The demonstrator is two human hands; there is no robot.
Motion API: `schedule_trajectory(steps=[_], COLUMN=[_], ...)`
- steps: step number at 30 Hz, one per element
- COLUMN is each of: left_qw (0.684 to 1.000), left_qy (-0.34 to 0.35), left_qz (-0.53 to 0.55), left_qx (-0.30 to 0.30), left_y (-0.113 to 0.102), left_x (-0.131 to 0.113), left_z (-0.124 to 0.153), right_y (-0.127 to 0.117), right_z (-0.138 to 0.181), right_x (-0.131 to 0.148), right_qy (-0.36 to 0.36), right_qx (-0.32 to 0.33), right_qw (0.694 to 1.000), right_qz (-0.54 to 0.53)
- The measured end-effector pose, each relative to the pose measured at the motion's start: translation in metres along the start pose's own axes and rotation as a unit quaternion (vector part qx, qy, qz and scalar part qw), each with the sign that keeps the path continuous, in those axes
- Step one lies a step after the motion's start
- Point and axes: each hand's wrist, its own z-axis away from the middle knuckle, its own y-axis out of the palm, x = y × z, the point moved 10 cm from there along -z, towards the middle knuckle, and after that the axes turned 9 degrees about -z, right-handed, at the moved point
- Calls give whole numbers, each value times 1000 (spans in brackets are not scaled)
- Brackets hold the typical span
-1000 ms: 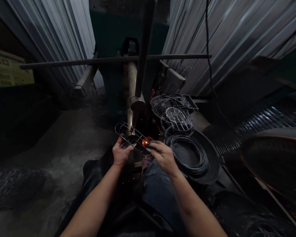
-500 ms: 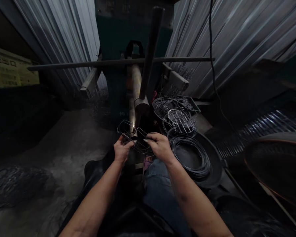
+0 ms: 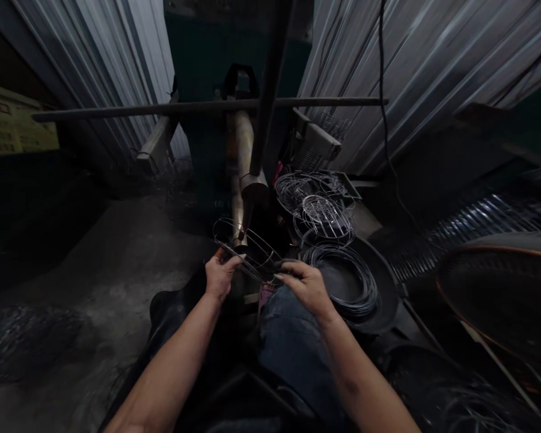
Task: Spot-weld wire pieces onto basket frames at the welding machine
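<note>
A small oval wire frame (image 3: 247,249) is held between both hands, under the tip of a spot welder's electrode arm (image 3: 243,174). My left hand (image 3: 220,275) pinches the frame's left side with closed fingers. My right hand (image 3: 307,287) grips its right side, fingers curled over the wire. No glow shows at the electrode tip. My knees in dark trousers lie below the hands.
A dark round pan (image 3: 374,288) with coiled wire rings (image 3: 347,276) sits right of my hands. Finished wire frames (image 3: 320,207) are piled behind it. A horizontal bar (image 3: 162,110) crosses the welder. Corrugated metal walls stand on both sides; a large round tray (image 3: 500,288) is far right.
The orange weld glow seen a second ago is gone. The wire frame has been turned and shifted in my hands; my right hand has moved slightly right and down.
</note>
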Motion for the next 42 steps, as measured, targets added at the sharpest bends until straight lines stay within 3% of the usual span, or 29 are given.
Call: schedule_trajectory(steps=[5, 11, 24, 42], left_qw=[997, 995, 991, 994], left_qy=[-67, -94, -122, -103], left_qz=[31, 43, 48, 32], left_qx=[5, -6, -1, 15], left_y=[-5, -12, -8, -9], left_x=[11, 14, 21, 15], left_z=[3, -6, -13, -18], right_y=[22, 42, 54, 52], right_z=[-9, -29, -54, -50], right_x=[29, 46, 44, 43], right_qy=[-75, -109, -60, -62], right_qx=[37, 53, 57, 56], right_qw=[996, 987, 976, 983], right_qz=[44, 103, 203, 164])
